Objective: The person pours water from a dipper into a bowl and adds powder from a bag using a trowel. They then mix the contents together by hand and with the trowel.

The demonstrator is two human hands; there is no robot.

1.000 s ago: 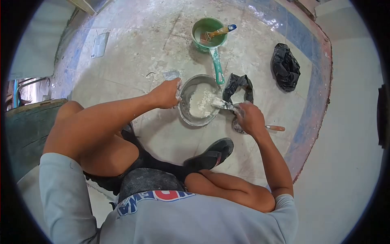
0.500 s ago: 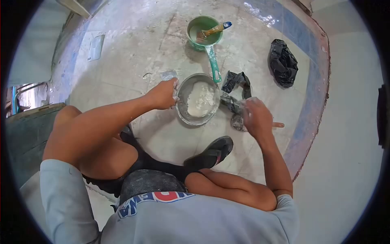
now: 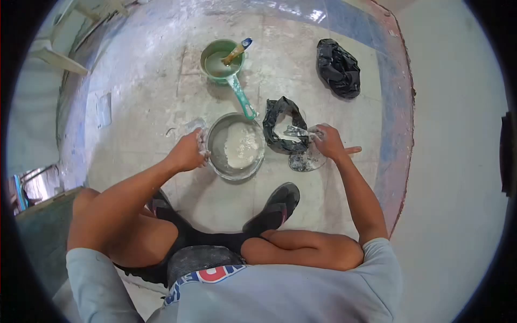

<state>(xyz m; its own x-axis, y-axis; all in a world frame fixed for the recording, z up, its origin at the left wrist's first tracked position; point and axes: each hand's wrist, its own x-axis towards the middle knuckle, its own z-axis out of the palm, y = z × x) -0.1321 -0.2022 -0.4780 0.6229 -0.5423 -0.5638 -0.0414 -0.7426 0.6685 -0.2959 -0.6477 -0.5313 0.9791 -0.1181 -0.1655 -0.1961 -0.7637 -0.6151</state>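
My left hand (image 3: 191, 151) is closed on the left rim of a round grey metal bowl (image 3: 214, 168). White powder (image 3: 241, 145) lies in the bowl, lumpy on its right side. To the right stands an open black plastic bag (image 3: 273, 116) with white powder inside. My right hand (image 3: 327, 141) is closed around a powder-coated putty knife (image 3: 297, 132), its blade over or in the bag's mouth. Under my right hand, on the floor, lies a flat tool with powder on its blade (image 3: 307, 161) and a wooden handle (image 3: 353, 150).
Beyond the bowl stands a green dipper (image 3: 215, 79) with liquid and a paintbrush (image 3: 237, 51) in it. Another black plastic bag (image 3: 339, 70) sits at the far right, near the wall. A flat rectangular object (image 3: 104, 110) lies left. A white plastic chair (image 3: 59, 54) stands far left.
My right hand has brought the putty knife from beside the bowl to the black bag. The bag's mouth now stands wider and rounder. My left hand stays on the bowl while the view has shifted.
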